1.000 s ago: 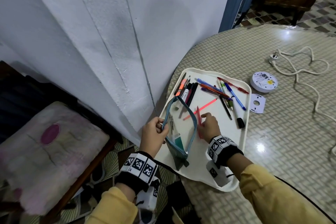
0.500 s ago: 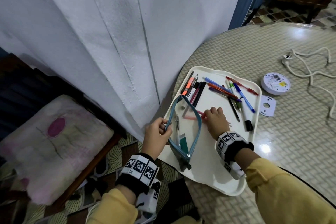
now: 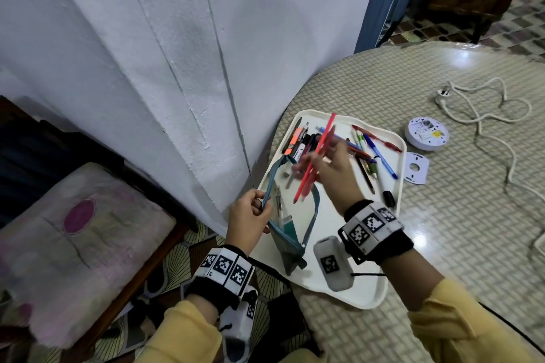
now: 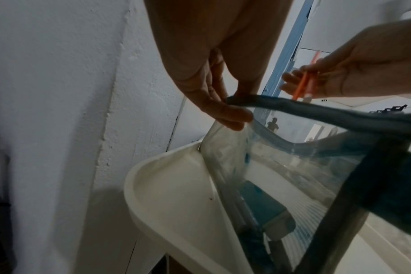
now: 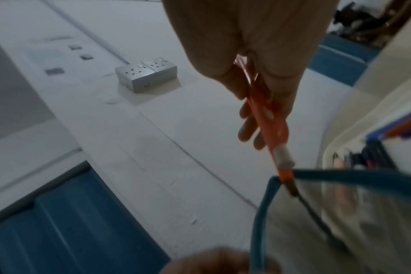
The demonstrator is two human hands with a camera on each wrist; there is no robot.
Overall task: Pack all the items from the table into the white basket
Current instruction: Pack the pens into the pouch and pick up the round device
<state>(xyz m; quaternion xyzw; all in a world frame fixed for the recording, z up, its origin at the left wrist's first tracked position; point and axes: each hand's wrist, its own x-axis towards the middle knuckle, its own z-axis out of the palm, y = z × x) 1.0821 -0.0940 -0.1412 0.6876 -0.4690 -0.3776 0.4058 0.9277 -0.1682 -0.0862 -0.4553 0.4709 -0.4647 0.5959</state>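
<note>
A clear pencil pouch with a teal zip edge (image 3: pixel 290 224) stands open on the white tray (image 3: pixel 354 286). My left hand (image 3: pixel 250 212) pinches the pouch's left rim (image 4: pixel 235 103) between thumb and fingers. My right hand (image 3: pixel 327 165) holds two thin red-orange pens (image 3: pixel 314 159) tilted, their lower tips over the pouch's mouth (image 5: pixel 285 178). Inside the pouch lie a pen and a teal eraser-like block (image 4: pixel 265 209). Several more pens and markers (image 3: pixel 365 153) lie across the tray's far half.
The tray sits at the edge of a round table with a woven-pattern cover (image 3: pixel 472 215), close to a white wall (image 3: pixel 177 68). A white round device (image 3: pixel 426 133), a flat bracket (image 3: pixel 415 168) and a white cable (image 3: pixel 486 109) lie right of the tray. A cushioned chair (image 3: pixel 73 230) stands to the left.
My right hand picked the red-orange pens up off the tray floor and lifted them over the open pouch. My left hand kept its hold on the pouch rim.
</note>
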